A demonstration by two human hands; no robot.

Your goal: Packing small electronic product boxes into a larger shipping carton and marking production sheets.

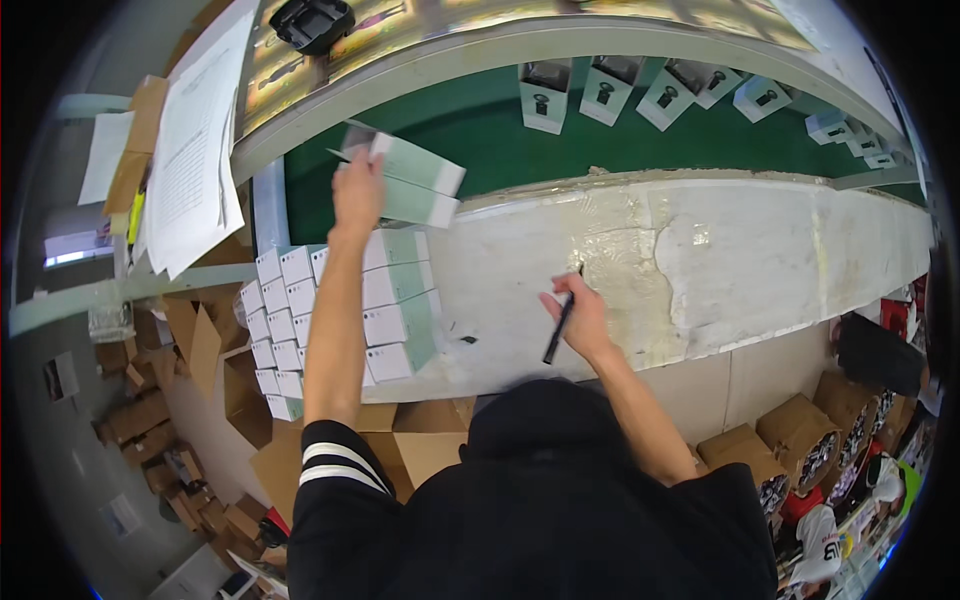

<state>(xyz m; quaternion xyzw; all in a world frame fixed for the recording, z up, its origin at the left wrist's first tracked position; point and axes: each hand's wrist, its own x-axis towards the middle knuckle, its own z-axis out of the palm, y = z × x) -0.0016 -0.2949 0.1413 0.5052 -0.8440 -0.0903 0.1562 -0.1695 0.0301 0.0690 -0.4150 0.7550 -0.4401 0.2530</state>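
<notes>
My left hand (360, 195) is closed on the near end of a pale green and white carton (415, 165) over the green belt. A second carton of the same kind (408, 202) lies right against it, and a raised flap shows beside my fingers. My right hand (583, 315) holds a black pen (560, 330), slanted above the white worktop (520, 235). Under my left forearm stand stacked white and pale green cartons (400, 310) in rows, partly hidden by the arm.
Several upright open cartons (543, 100) stand along the green belt (460, 115) at the back. A metal shelf edge (560, 45) crosses above. Papers (195, 150) hang at the left. Brown boxes (430, 445) lie below the table; filled ones (800, 430) stand at the right.
</notes>
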